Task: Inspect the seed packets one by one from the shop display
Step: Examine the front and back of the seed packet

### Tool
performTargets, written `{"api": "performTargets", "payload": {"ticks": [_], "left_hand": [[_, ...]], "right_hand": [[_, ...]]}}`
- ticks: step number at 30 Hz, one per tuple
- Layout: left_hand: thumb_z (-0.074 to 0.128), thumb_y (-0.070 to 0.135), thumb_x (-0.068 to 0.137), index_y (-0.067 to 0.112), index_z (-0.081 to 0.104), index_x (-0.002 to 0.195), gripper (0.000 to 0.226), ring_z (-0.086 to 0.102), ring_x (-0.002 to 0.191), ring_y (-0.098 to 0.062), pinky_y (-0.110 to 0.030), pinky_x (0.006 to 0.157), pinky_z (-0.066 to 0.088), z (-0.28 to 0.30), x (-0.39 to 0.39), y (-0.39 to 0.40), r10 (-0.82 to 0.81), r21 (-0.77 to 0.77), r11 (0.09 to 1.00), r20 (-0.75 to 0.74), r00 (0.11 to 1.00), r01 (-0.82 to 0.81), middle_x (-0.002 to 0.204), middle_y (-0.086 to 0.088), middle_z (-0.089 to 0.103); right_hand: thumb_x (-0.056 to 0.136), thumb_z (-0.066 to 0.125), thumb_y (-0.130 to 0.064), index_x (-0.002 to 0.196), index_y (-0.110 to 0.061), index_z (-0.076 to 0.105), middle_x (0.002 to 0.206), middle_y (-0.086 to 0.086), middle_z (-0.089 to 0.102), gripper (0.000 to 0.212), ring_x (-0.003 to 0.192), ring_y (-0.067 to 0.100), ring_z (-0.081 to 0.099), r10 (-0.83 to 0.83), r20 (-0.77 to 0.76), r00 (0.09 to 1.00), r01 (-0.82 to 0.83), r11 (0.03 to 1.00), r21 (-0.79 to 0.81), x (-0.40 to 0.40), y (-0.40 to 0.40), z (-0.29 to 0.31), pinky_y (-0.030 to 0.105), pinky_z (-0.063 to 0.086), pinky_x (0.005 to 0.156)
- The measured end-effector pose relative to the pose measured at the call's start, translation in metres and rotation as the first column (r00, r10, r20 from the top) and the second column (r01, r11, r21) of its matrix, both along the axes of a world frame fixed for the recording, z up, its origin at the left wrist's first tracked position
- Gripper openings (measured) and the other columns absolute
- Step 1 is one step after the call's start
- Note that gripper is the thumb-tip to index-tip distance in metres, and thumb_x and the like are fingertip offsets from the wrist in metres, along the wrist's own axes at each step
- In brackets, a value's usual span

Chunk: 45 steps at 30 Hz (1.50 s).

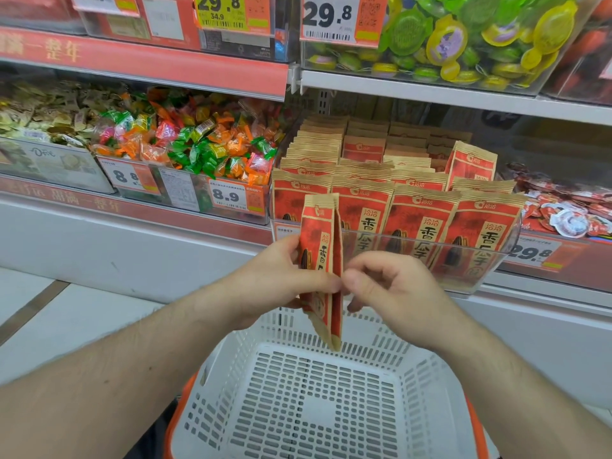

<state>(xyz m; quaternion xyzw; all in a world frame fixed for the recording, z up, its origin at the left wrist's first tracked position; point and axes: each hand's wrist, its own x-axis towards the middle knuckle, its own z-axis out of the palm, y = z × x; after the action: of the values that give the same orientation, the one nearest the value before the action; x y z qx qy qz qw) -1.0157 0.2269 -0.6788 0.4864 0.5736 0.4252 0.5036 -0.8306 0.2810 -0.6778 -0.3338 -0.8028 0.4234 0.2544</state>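
Both forearms reach in from the near corners and meet above a white slotted shopping basket [298, 392] with an orange rim. The left hand [281, 279] grips a red-and-tan sunflower seed packet [319, 256] by its left edge, thumb across the printed front and fingers curled behind, so the packet stands nearly upright, turned edge-on toward the right, its lower end hanging over the far wall of the basket. The right hand [387, 286] is just beside the packet's right edge with fingers curled inward and the thumb tip close against the left thumb; whether it actually pinches the packet or only touches it cannot be told.

Just beyond the hands, on the far shelf, a clear plastic display bin [496, 260] holds rows of matching seed packets [417, 226] standing upright, front faces toward the camera, with more rows stacked behind. To the left of that bin sit bins of brightly wrapped candies [198, 144] with orange price tags [236, 197] on the front. To the right lie red-and-white wrapped snacks [569, 213]. The upper shelf carries a clear bin of green and yellow jelly cups [463, 38] behind a large price label [331, 18]
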Motion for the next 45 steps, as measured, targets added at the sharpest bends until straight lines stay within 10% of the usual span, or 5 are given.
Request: {"api": "performTargets", "payload": {"ticks": [8, 15, 26, 36, 45], "left_hand": [[0.076, 0.025, 0.062, 0.025, 0.059, 0.113, 0.054, 0.068, 0.081, -0.009, -0.036, 0.075, 0.057, -0.005, 0.010, -0.001, -0.085, -0.007, 0.996, -0.014, 0.996, 0.085, 0.084, 0.014, 0.071], [0.065, 0.012, 0.068, 0.011, 0.064, 0.113, 0.045, 0.069, 0.084, -0.029, -0.049, 0.080, 0.050, -0.003, 0.008, 0.001, -0.063, 0.001, 0.998, 0.239, 0.969, 0.065, 0.093, -0.010, 0.071], [0.062, 0.010, 0.069, 0.015, 0.070, 0.100, 0.032, 0.069, 0.087, -0.032, -0.056, 0.085, 0.048, -0.006, 0.008, 0.003, -0.135, 0.007, 0.990, 0.324, 0.936, 0.140, 0.090, -0.021, 0.070], [0.063, 0.011, 0.064, 0.009, 0.063, 0.105, 0.041, 0.066, 0.073, -0.017, -0.048, 0.062, 0.058, 0.003, -0.006, 0.006, 0.107, 0.022, 0.992, 0.380, 0.919, -0.125, 0.081, -0.007, 0.066], [0.061, 0.010, 0.064, 0.009, 0.063, 0.104, 0.040, 0.066, 0.067, -0.012, -0.047, 0.063, 0.057, 0.000, -0.007, 0.007, 0.090, 0.019, 0.994, 0.370, 0.925, -0.105, 0.075, 0.000, 0.068]], "right_hand": [[0.092, 0.049, -0.038, 0.073, -0.015, 0.057, 0.064, 0.006, 0.063, 0.031, 0.062, 0.028, 0.062, -0.109, -0.049, 0.993, 0.117, 0.967, 0.226, -0.006, -0.003, -0.005, 0.048, 0.050, 0.059], [0.100, 0.050, -0.006, 0.076, 0.002, 0.061, 0.063, 0.007, 0.065, 0.028, 0.054, 0.017, 0.060, -0.016, -0.131, 0.991, 0.006, 0.997, -0.081, -0.008, 0.000, 0.000, 0.031, 0.051, 0.058], [0.095, 0.053, -0.020, 0.074, 0.002, 0.060, 0.061, 0.011, 0.063, 0.031, 0.052, 0.018, 0.056, -0.015, -0.187, 0.982, -0.010, 0.991, -0.130, -0.008, -0.001, 0.003, 0.031, 0.049, 0.055], [0.086, 0.066, -0.039, 0.067, -0.016, 0.064, 0.066, 0.006, 0.065, 0.031, 0.058, 0.018, 0.059, 0.083, 0.369, 0.926, -0.114, 0.991, 0.064, -0.002, -0.008, 0.013, 0.039, 0.051, 0.061], [0.100, 0.052, -0.022, 0.082, -0.006, 0.066, 0.074, 0.003, 0.071, 0.028, 0.065, 0.010, 0.069, 0.164, 0.464, 0.871, -0.161, 0.986, -0.047, -0.004, -0.010, 0.016, 0.048, 0.056, 0.076]]}}
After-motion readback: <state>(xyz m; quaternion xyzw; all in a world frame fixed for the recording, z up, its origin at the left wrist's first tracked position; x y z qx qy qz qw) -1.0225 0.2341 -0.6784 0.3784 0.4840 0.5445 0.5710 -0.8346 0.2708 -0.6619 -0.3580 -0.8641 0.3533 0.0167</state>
